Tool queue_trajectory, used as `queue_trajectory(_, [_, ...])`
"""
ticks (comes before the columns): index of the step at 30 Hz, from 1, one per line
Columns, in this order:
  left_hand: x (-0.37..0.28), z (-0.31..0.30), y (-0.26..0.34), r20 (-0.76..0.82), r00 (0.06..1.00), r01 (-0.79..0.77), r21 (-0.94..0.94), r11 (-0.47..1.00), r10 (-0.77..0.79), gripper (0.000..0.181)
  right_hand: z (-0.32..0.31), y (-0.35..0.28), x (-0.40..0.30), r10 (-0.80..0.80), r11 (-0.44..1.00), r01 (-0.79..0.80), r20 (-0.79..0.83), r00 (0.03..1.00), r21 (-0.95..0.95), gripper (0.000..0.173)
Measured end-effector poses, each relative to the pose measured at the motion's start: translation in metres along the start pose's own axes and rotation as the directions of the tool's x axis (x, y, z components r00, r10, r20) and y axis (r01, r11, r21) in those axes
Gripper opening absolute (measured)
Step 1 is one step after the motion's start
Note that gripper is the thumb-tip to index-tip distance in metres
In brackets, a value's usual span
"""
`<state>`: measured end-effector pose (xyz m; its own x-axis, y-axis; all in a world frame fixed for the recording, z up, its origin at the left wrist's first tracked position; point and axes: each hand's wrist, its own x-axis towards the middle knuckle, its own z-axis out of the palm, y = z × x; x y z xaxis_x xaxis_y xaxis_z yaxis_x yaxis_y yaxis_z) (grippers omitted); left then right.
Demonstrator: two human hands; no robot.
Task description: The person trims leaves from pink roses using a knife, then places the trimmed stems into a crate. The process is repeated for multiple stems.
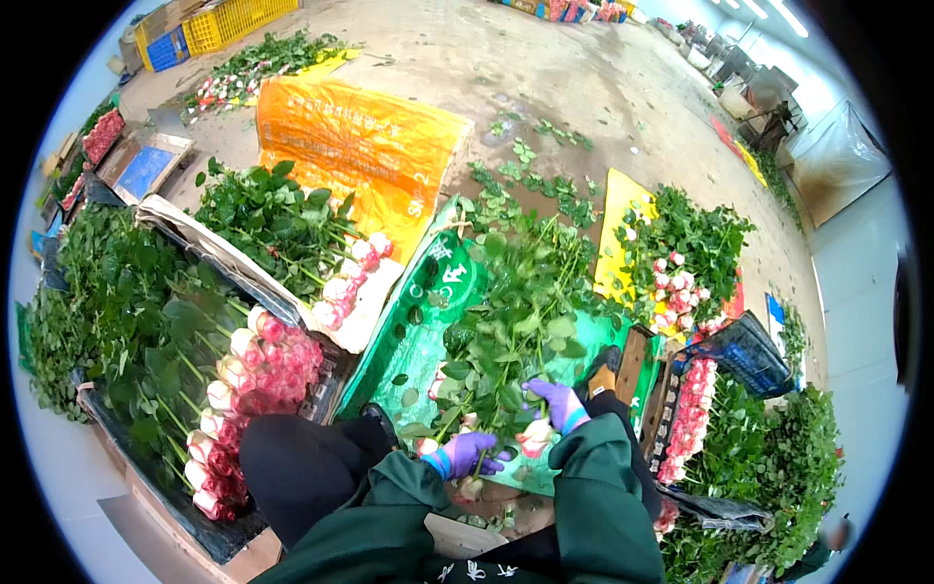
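My left hand [467, 454], in a purple glove, has its fingers around the stem of a rose whose pale head [471, 488] hangs below it. My right hand [558, 405], gloved alike, grips a pink-and-white rose [535, 438] by its stem, head toward me. Just beyond both hands lies a heap of leafy rose stems [518, 314] on a green woven plastic sheet [416, 336]. A few more rose heads [427, 446] show at the heap's near left edge, beside my left hand. Leaves hide parts of the stems.
At left, a dark-lined box [87, 398] holds rows of pink-and-white roses [241, 387]; more roses lie beyond on an orange sack [357, 139]. To the right are bundled roses [686, 423] and a loose pile on a yellow sack [616, 233]. Cut leaves [562, 135] litter the floor.
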<state>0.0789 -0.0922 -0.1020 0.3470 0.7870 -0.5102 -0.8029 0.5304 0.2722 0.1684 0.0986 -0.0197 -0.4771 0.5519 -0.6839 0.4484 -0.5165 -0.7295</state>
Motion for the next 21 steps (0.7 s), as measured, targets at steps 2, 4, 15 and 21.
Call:
queue_trajectory(2, [0.006,-0.021,-0.01,-0.066,0.997,0.035,0.047,0.998,-0.032,0.026,-0.011,-0.021,-0.005,-0.104,0.959,0.078,0.08,0.991,0.271,0.022])
queue_trajectory(4, [0.011,-0.035,-0.018,-0.094,0.993,-0.032,0.355,0.934,0.069,0.018,-0.022,-0.038,-0.007,-0.352,0.844,0.319,-0.003,0.936,0.432,0.022])
queue_trajectory(15, [0.024,-0.026,-0.021,-0.443,0.796,-0.308,0.289,0.906,0.412,0.017,0.006,0.115,-0.024,-0.531,0.545,0.036,-0.312,0.788,-0.837,0.047])
queue_trajectory(21, [0.018,-0.026,-0.001,-0.342,0.765,-0.415,0.388,0.823,0.546,0.014,0.039,0.174,-0.002,-0.486,0.74,0.185,-0.323,0.812,-0.646,0.034])
